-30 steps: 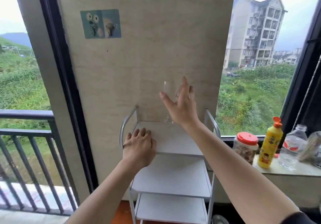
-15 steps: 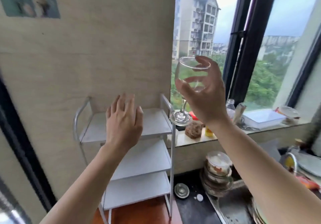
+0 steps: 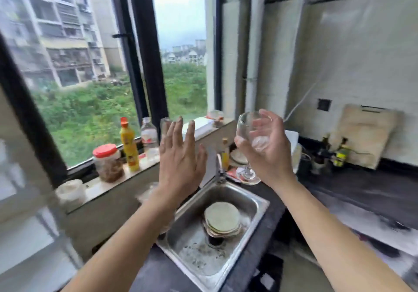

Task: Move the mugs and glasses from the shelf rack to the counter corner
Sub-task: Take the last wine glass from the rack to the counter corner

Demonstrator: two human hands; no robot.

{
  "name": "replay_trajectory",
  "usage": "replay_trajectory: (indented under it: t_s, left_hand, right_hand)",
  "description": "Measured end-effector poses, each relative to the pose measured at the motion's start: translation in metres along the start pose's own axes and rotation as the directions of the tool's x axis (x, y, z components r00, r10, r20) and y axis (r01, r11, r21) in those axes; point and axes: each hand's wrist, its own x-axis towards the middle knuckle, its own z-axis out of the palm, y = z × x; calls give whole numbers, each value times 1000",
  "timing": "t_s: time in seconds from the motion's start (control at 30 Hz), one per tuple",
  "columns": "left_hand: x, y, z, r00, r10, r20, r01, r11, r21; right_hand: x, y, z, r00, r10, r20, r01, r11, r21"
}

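Carry step: right hand (image 3: 269, 153) wrapped round the wine glass (image 3: 252, 133) bowl, upright, mid-frame above the sink (image 3: 255, 203). Left hand (image 3: 181, 156) spread wide, holding nothing. Next, likely: lower the foot flat onto dark counter (image 3: 366, 187) at right, clear of bottles.

We see a clear wine glass (image 3: 253, 133), a yellow bottle (image 3: 129, 148) with an orange cap, a red-lidded jar (image 3: 108, 162) with brown contents, a silver steel sink (image 3: 210, 235) holding pale plates (image 3: 222, 219), a black counter (image 3: 362, 189), and black window frames (image 3: 144, 47).
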Motion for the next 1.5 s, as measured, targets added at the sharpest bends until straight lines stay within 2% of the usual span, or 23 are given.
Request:
replay_trajectory:
  t_s: [0.07,0.33,0.43,0.77,0.93,1.23,1.4,1.5]
  left_hand:
    - [8,43,27,1000,24,4,-23,998,-52]
    - [35,332,174,970,234,65,-208,937,-280]
    - [45,409,201,950,303,75,-260,902,-343]
    - [88,570,323,897,433,93,-347,816,-462]
    - [136,659,416,859,506,80,-391,749,-535]
    - [213,862,543,719,691,81,-490,586,-646]
    - [215,971,605,622,777,92,-544,513,-664]
    - [208,1030,651,603,789,120,-556,523,-646]
  right_hand:
    - [-1,23,-45,1000,20,-16,-21,997,-71]
    - [-1,132,-339,970,86,-228,-163,925,-344]
    - [6,151,-413,948,104,-300,-218,900,-377]
    - [35,254,-571,879,120,-461,-320,865,-386]
    - [69,325,-650,841,120,-528,-393,806,-442]
    - [131,404,-828,714,48,-699,-555,646,-524]
    - [124,456,-934,617,18,-787,-628,614,-478]
    - [117,505,-999,584,14,-812,-639,624,-449]
